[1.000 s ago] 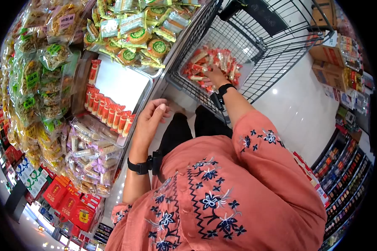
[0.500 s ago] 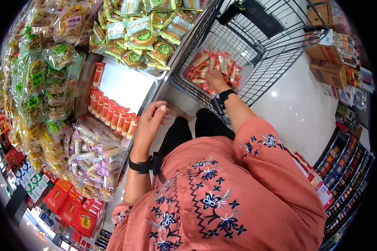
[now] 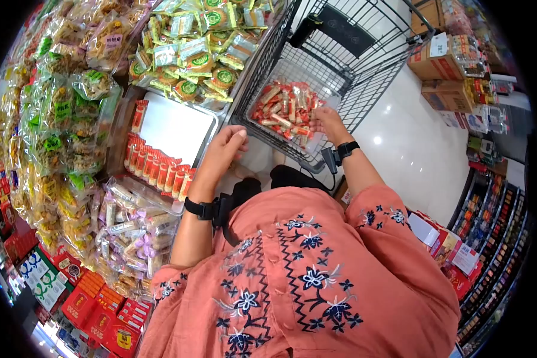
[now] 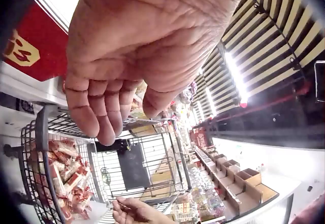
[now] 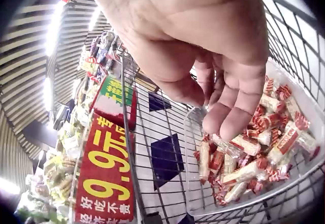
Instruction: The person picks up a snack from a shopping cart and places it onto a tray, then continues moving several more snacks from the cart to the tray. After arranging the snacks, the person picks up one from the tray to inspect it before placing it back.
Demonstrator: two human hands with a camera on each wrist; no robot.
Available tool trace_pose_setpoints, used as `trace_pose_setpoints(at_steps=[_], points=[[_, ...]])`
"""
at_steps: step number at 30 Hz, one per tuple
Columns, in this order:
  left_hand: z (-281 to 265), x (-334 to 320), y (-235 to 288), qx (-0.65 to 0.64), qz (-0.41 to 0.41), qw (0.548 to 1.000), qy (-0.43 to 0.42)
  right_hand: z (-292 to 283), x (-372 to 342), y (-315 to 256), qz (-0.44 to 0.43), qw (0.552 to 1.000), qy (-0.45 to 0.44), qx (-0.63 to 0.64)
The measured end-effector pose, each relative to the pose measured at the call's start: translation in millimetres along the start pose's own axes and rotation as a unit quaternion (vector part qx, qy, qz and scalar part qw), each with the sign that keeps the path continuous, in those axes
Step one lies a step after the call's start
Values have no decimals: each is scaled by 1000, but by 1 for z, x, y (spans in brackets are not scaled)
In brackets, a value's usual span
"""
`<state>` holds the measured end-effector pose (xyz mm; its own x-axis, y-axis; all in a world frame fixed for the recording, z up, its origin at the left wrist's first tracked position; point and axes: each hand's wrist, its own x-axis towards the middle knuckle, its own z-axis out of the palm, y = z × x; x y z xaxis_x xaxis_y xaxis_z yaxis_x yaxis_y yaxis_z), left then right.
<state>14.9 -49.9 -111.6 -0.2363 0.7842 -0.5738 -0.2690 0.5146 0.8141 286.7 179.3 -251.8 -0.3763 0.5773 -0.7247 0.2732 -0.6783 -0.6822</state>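
My right hand (image 3: 329,123) hovers at the side of a clear plastic tub (image 5: 195,203) inside a shopping cart (image 3: 376,89), its fingers loosely bent over the wrapped snack sticks (image 5: 244,170). No stick shows between the fingers (image 5: 231,114) in the right wrist view. The sticks, in red and clear wrappers, lie in a jumbled heap. Held in the air between cart and display, my left hand (image 3: 224,152) has relaxed, slightly curved fingers and nothing in them. It is nearest a white-bottomed tray (image 3: 176,122), where a row of red-wrapped sticks (image 3: 158,170) stands along one side.
Green and yellow packaged cakes (image 3: 203,59) pile up beyond the tray. Purple-wrapped sticks (image 3: 131,232) fill the nearer bin, and bagged snacks (image 3: 62,113) are stacked at left. A red price sign (image 5: 104,173) hangs by the cart. Cardboard boxes (image 3: 438,65) stand at right.
My right hand has drawn back from the middle of the stick heap to the tub's side, uncovering more sticks. The left hand keeps nearly the same pose. The head view has shifted slightly.
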Motion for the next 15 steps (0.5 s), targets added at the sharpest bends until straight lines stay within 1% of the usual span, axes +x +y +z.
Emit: trace_pose_setpoints(at_steps=[2,4,8,9,11,12,15], points=[[2,2,1,14,3,1000,-4,7,2,-1,-1,1000,6,-22],[3,2,-3,18,-2,1000,-8,19,15,10,0,999,7,-42],[-1,-3,-17,34,-30,999,-2,44,43,42,23,975,11,-223],[-2,-5,-20,30,-38,999,6,43,51,55,-10,952,7,-306],[-4,-10,-21,24,-52,998,23,43,72,83,-80,883,-5,-462],[-5,-13,-22,21,-60,997,30,48,77,87,-25,887,2,-462],[-8,-14,-26,7,-80,995,50,56,83,97,-45,847,30,-528]])
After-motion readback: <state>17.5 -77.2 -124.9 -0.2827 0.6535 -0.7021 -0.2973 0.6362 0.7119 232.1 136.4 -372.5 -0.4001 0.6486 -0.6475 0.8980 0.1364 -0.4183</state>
